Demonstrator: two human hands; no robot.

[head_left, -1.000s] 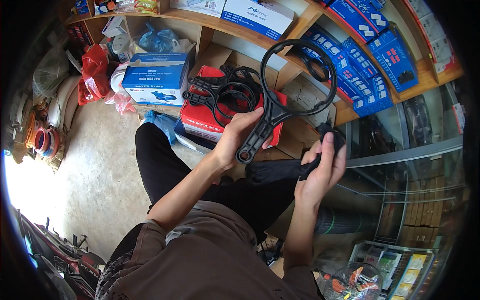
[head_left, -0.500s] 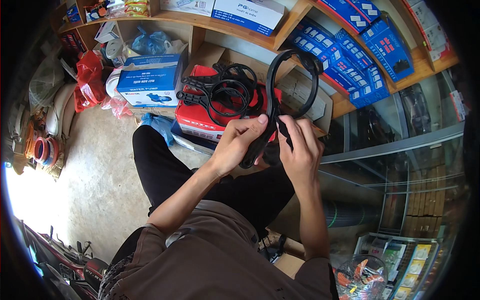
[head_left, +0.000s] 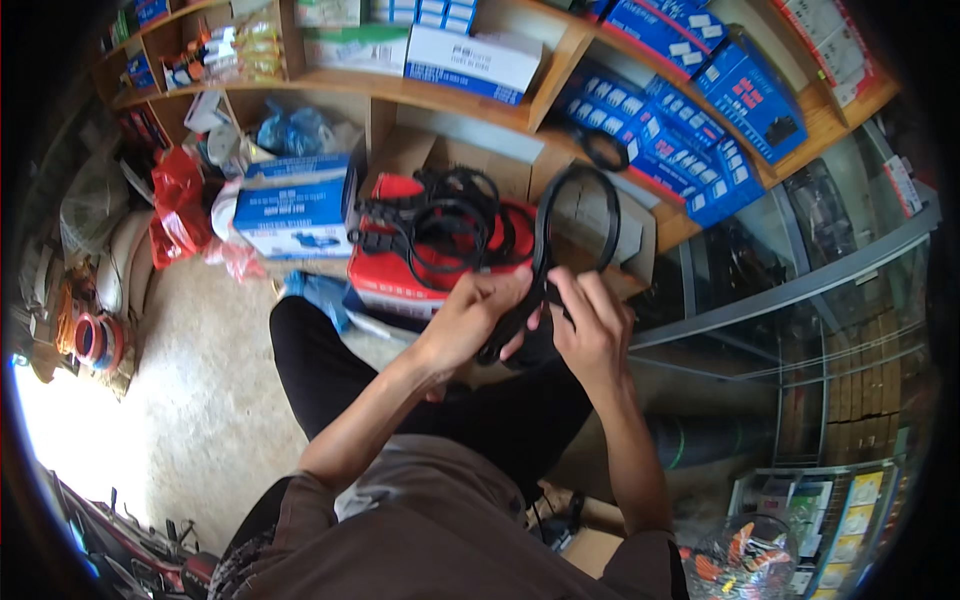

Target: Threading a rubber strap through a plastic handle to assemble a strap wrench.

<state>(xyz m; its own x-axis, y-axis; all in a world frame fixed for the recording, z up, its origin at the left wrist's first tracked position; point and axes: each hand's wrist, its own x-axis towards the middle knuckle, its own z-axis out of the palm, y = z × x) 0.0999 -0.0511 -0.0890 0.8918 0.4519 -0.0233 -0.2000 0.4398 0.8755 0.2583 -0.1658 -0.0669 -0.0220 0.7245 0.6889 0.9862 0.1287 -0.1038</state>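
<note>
One black ring wrench [head_left: 542,245] is up in front of the person, above the lap, its round loop pointing away and its handle toward the body, tilted so that the loop looks narrow. The left hand [head_left: 475,315] has its fingers closed round the handle, thumb on top. The right hand [head_left: 592,325] has its fingers bent and bunched close beside the wrench's neck; whether they grip the wrench or something dark next to it, I cannot tell. Beyond the hands, a heap of black rings with handles [head_left: 450,225] lies on a red box [head_left: 400,290]. Left of that sits a blue and white box [head_left: 290,205], with a red bag [head_left: 180,205] farther left. Behind, a wooden shelf [head_left: 545,105] holds flat blue boxes [head_left: 655,135]. To the right runs a glass case [head_left: 780,295].
</note>
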